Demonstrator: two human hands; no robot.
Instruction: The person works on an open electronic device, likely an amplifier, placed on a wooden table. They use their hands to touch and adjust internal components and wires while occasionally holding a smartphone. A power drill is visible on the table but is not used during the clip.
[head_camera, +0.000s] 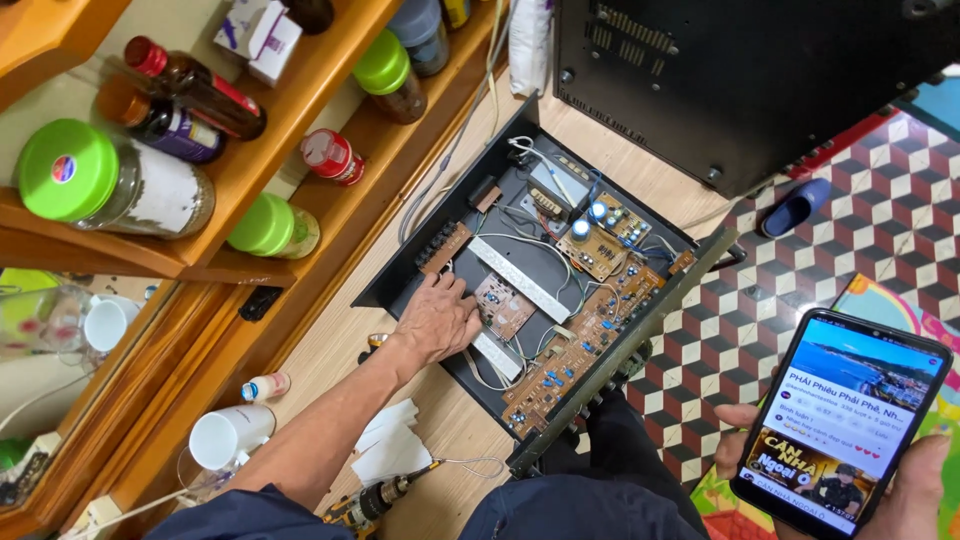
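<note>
Shelves (250, 165) of orange wood fill the left side of my view, and they carry jars with green lids (68, 170), dark bottles (195, 88) and a small red can (332, 156). Below them, near the lower left corner, I see a white cup (222, 436) lying on its side and some white paper pieces (390, 445) on the wooden table (330, 350). Just beside the paper, at the bottom edge, lies a small tool with a metal tip (385, 497); I cannot tell exactly what kind it is.

My left hand (437, 320) reaches forward into the open black chassis (400, 275) of an electronic device. The hand is spread, palm down, and its fingers (462, 295) rest on the small brown circuit boards (500, 305); it grips nothing that I can see. Inside the chassis there are more brown boards (590, 330), white wires (530, 243) and blue capacitors (598, 211). The chassis lies on the table, with its front panel (630, 350) toward me.

Behind it, at the top, stands a big black metal case (740, 80). To the right, the floor has red, white and black tiles (870, 240), and a blue slipper (795, 205) lies there.

At the far right, my right hand (900, 480) is closed around a smartphone (842, 420) with a lit screen, held from below, well apart from the chassis.
</note>
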